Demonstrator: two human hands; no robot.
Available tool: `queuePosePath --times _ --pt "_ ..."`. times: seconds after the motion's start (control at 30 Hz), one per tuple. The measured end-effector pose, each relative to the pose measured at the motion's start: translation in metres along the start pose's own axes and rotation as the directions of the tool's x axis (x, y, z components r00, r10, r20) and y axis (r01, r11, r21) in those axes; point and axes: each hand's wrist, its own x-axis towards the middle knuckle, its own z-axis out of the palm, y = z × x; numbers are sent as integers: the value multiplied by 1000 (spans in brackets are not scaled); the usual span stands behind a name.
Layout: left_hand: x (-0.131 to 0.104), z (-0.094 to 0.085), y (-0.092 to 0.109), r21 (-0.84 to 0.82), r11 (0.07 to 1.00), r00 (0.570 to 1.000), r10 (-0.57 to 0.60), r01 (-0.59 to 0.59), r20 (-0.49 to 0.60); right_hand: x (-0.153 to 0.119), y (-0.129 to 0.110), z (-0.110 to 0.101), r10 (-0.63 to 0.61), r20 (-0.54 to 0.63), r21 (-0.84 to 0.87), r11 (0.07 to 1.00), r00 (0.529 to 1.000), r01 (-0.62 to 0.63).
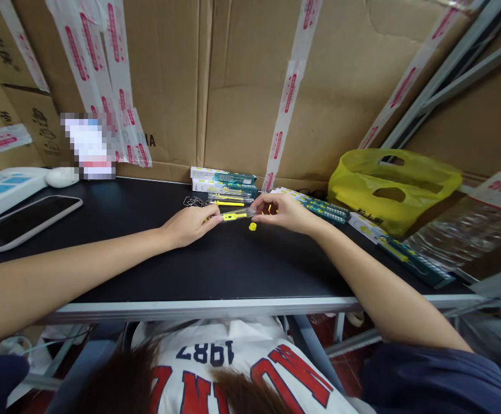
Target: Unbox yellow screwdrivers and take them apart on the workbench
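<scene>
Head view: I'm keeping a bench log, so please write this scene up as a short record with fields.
Left hand: grips one end of a clear, slim item with a yellow part
Right hand: pinches the item's other end
Surface: black tabletop
Loose nearby: small yellow piece, just below the item in the picture
Beyond the hands: stacked slim boxes
Left side: phone, lying flat
Right side: yellow plastic bag
Backdrop: taped cardboard
</scene>
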Motion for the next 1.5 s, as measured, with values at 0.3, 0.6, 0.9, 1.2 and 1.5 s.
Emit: queuePosePath --times 0.3,0.6,0.9,1.2,1.5 --pt "2 -5 -3 -115 993 999 40 -36 32 -3 -4 0 -23 -41 26 999 999 24" --pt "3 -6 -2 -80 995 997 55 -52 48 -3 -5 -1 -12 -34 54 998 999 14" --pt "1 -4 -1 -4 999 995 44 -44 91 -3 1 -3 -11 -12 89 996 1000 12" --pt "1 -3 1 -43 999 999 12 -10 45 -4 -2 -7 22 -22 152 988 1000 -18" --pt "1 -2 0 -58 994 994 -94 91 -47 -5 -1 -29 145 -230 441 897 962 -30"
